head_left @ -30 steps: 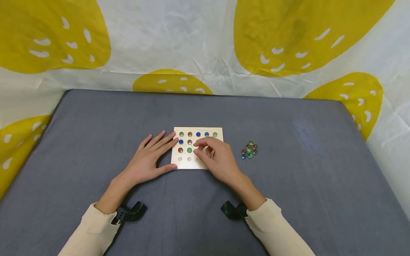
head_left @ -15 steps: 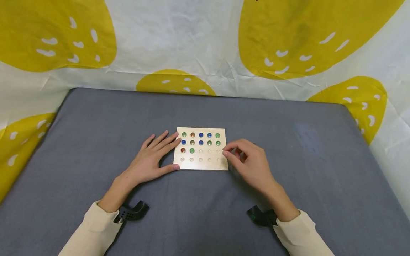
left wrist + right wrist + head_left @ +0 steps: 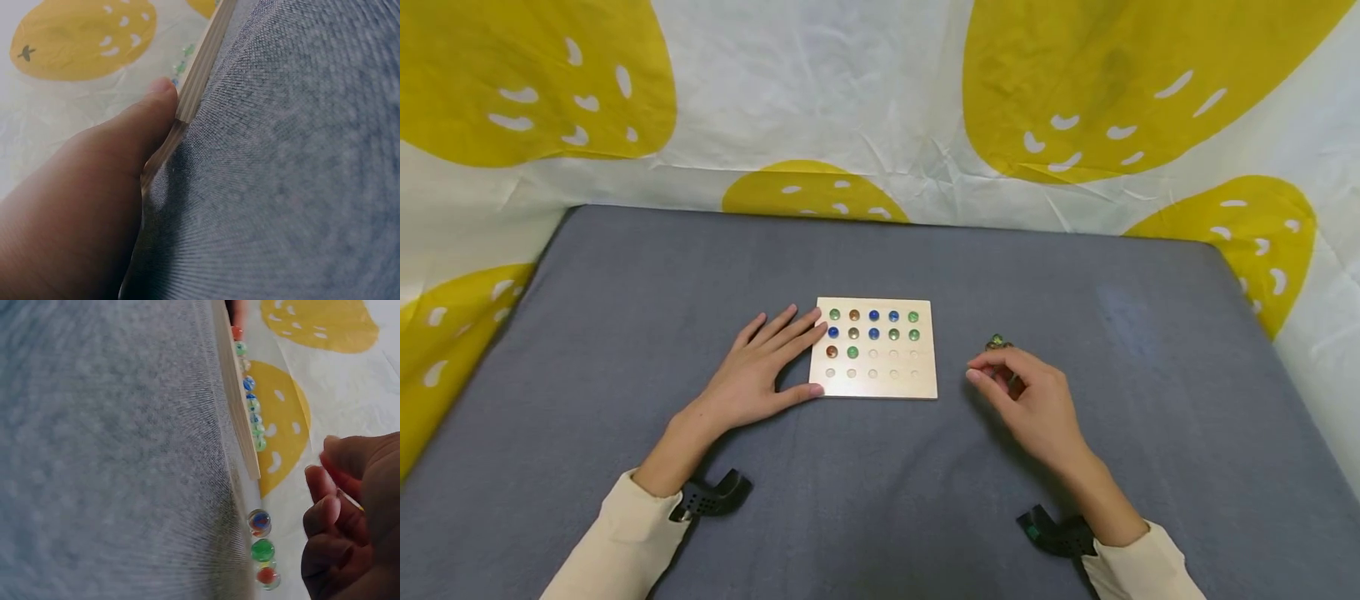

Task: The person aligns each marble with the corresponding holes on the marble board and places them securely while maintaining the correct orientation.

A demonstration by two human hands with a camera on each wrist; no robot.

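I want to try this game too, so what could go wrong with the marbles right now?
The right hand is close to the loose glass marbles, so a bump might send them rolling across the gray cloth. The left hand is at the left edge of the wooden board; if it jerked, the marbles seated in rows might pop out of their hollows.

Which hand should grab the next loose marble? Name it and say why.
The right hand, I'd judge: it is close to the loose marbles, no marble visible in its fingers, while the left hand rests at the board's left edge.
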